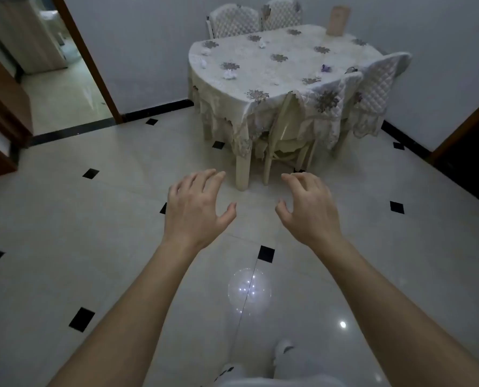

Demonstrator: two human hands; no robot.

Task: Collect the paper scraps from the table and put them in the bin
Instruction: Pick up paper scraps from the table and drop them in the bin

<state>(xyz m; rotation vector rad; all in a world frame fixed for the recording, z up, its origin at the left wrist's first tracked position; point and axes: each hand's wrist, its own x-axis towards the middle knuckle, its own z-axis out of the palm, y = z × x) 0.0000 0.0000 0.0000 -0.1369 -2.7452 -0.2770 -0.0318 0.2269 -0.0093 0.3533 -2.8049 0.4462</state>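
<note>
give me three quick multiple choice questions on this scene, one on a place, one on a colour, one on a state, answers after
1. Where do the white paper scraps lie?
A. on a chair
B. on the table
C. in a hand

2. What colour are the small diamond insets in the floor?
A. red
B. black
C. green

3. How are the left hand and right hand?
A. both open and empty
B. both gripping scraps
C. one holding a cup

Answers:
1 B, the crumpled bits sit on its top.
2 B, they read black against the pale floor.
3 A, the fingers are spread and hold nothing.
</note>
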